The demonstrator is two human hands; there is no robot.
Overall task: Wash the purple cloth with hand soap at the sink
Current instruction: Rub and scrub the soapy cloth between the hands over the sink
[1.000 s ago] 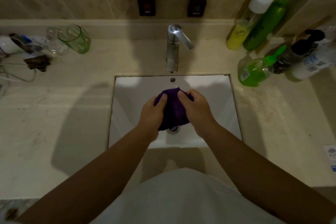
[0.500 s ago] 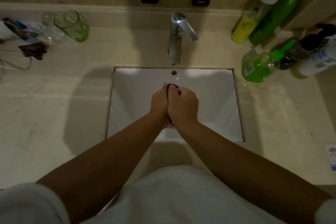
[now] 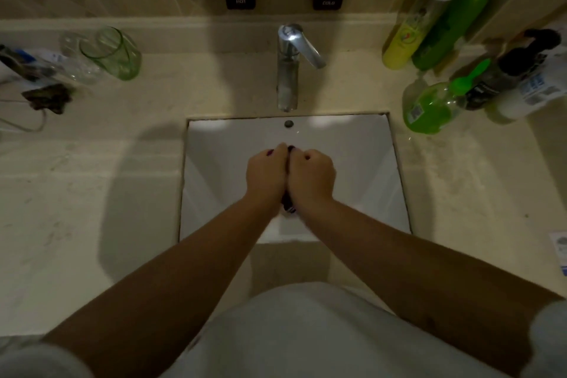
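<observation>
The table (image 3: 92, 193) is a pale stone top that runs the full width of the view, and the white sink (image 3: 362, 163) is sunk into its middle, straight ahead of the person. The tap (image 3: 287, 70) stands on the far edge behind the sink, its spout pointing toward the person and its lever swung off to the right; no water can be seen running. A green soap bottle (image 3: 429, 110) with a pump lies near the sink's far right corner, on the right hand's side and well apart from both hands. Over the middle of the basin the left hand (image 3: 266, 175) and right hand (image 3: 311, 178) are pressed knuckle to knuckle, both curled tight into fists around the purple cloth (image 3: 288, 209). The cloth is balled up between the palms and almost wholly hidden: only a dark sliver shows in the seam between the hands, at the far end by the thumbs and at the near end by the wrists. So its long axis seems to run from near to far, along the seam. Neither hand is nearer; both hold it equally, so the squeezing or rubbing probably falls to both together.
</observation>
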